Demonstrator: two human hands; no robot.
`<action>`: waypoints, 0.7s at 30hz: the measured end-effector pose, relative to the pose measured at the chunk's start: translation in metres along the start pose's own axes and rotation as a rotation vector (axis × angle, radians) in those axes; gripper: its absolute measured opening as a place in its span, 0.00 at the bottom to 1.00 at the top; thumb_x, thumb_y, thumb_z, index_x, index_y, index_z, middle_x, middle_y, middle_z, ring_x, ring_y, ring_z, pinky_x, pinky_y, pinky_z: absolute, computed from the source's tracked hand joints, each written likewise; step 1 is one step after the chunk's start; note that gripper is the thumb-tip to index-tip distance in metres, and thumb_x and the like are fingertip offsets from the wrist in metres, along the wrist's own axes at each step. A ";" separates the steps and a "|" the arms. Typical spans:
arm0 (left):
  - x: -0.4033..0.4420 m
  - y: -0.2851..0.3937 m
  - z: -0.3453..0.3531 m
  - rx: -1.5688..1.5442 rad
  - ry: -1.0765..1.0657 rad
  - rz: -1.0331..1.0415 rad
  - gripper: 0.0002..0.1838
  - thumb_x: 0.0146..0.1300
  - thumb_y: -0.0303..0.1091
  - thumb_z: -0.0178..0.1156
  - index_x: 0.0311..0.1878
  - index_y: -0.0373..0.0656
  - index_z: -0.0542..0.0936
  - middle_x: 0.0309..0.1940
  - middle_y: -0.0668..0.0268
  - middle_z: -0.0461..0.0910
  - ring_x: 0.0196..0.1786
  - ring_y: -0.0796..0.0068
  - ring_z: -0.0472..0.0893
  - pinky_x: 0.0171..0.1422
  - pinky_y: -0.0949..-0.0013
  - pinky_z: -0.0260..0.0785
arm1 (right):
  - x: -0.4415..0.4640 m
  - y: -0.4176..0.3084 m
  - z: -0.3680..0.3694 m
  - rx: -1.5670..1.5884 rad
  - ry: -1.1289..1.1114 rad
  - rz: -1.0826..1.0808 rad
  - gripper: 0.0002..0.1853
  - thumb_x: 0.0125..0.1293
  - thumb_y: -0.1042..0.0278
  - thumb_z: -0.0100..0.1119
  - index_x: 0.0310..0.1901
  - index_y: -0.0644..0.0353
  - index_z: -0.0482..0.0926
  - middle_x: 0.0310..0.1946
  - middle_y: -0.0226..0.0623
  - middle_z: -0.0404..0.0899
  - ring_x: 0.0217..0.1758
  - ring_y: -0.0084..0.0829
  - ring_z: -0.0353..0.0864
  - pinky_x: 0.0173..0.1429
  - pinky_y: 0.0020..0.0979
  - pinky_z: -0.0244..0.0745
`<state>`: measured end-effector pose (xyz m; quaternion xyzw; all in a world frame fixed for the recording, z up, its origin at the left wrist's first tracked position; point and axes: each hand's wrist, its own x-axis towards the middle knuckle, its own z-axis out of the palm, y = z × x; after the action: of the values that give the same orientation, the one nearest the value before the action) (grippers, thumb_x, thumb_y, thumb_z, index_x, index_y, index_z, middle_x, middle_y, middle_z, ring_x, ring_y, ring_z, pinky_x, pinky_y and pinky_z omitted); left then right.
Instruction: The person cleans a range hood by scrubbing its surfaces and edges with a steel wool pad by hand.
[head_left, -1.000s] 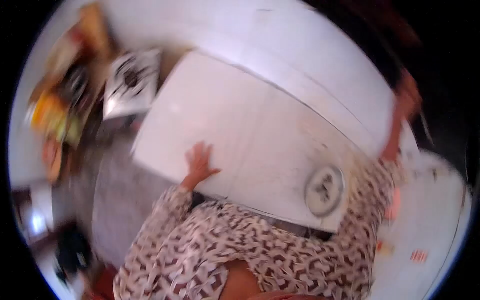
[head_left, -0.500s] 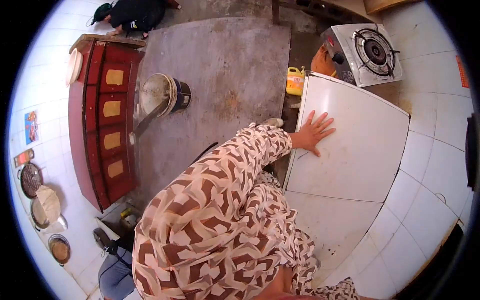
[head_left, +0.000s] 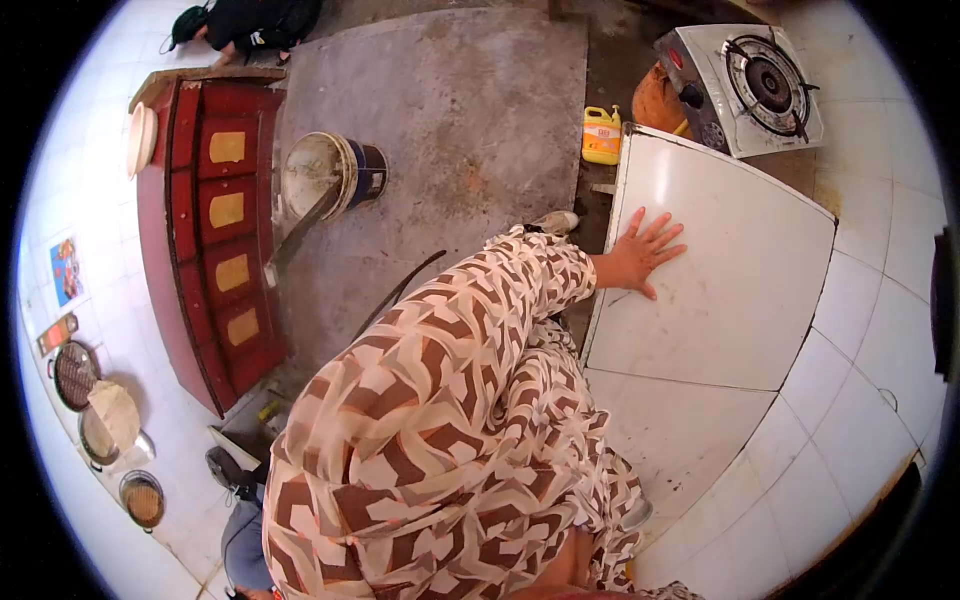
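My left hand [head_left: 641, 255] lies flat, palm down and fingers spread, on a white tiled counter [head_left: 725, 240], near its left edge. Nothing is held in it. A brown-and-cream patterned sleeve [head_left: 430, 370] covers the arm and fills the middle of the view. Past the fingers, on the far side of the counter, stands a gas stove [head_left: 765, 85] with one burner showing. A yellow jug with an orange label [head_left: 602, 135] is beside the counter's far corner. My right hand is out of sight.
A bucket [head_left: 335, 178] stands on the concrete floor by a red cabinet [head_left: 225, 240], with a long flat bar leaning across it. An orange-brown rounded object [head_left: 658, 103] is beside the stove. One person [head_left: 255, 28] crouches at the far left; another's grey-clad leg [head_left: 245, 540] shows lower left.
The view has shifted slightly, so the cabinet's lower part, counter and stove appear a little to the right. My left hand stays flat on the same part of the counter.
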<state>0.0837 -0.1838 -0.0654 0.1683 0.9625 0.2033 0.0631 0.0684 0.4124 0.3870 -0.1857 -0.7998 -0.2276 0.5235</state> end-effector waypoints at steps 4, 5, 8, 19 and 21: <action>-0.004 0.011 -0.009 0.037 -0.026 -0.002 0.62 0.42 0.76 0.62 0.77 0.57 0.48 0.78 0.60 0.36 0.78 0.51 0.30 0.72 0.30 0.21 | -0.002 0.011 -0.001 -0.002 -0.002 0.016 0.11 0.63 0.65 0.56 0.38 0.62 0.82 0.40 0.45 0.82 0.39 0.42 0.83 0.42 0.43 0.78; -0.003 0.010 -0.007 0.033 -0.024 0.013 0.62 0.42 0.76 0.61 0.77 0.57 0.47 0.78 0.60 0.36 0.78 0.50 0.30 0.72 0.30 0.21 | -0.002 0.008 -0.001 -0.005 -0.006 0.010 0.11 0.63 0.64 0.56 0.38 0.62 0.82 0.40 0.45 0.82 0.39 0.42 0.83 0.42 0.43 0.78; -0.002 0.013 -0.004 0.049 -0.060 -0.010 0.62 0.42 0.76 0.61 0.77 0.56 0.48 0.78 0.59 0.36 0.78 0.49 0.31 0.72 0.30 0.21 | -0.005 0.016 0.001 -0.023 -0.010 -0.008 0.11 0.62 0.64 0.56 0.37 0.62 0.83 0.39 0.46 0.82 0.39 0.42 0.84 0.41 0.43 0.78; -0.014 -0.001 -0.001 0.020 -0.070 0.069 0.61 0.47 0.71 0.62 0.77 0.52 0.46 0.78 0.54 0.34 0.78 0.45 0.30 0.69 0.26 0.23 | -0.004 0.061 -0.026 -0.301 -0.115 -0.002 0.13 0.62 0.62 0.55 0.34 0.63 0.83 0.36 0.49 0.83 0.37 0.44 0.84 0.38 0.45 0.79; -0.011 -0.004 0.003 0.036 -0.051 0.096 0.61 0.47 0.72 0.61 0.77 0.51 0.45 0.78 0.54 0.33 0.78 0.43 0.29 0.69 0.25 0.23 | -0.011 0.045 -0.035 -0.372 -0.145 0.066 0.13 0.62 0.61 0.55 0.34 0.63 0.83 0.36 0.50 0.83 0.36 0.45 0.85 0.38 0.45 0.79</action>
<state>0.0936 -0.1904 -0.0692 0.2206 0.9548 0.1846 0.0745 0.1227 0.4295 0.3965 -0.3213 -0.7730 -0.3401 0.4284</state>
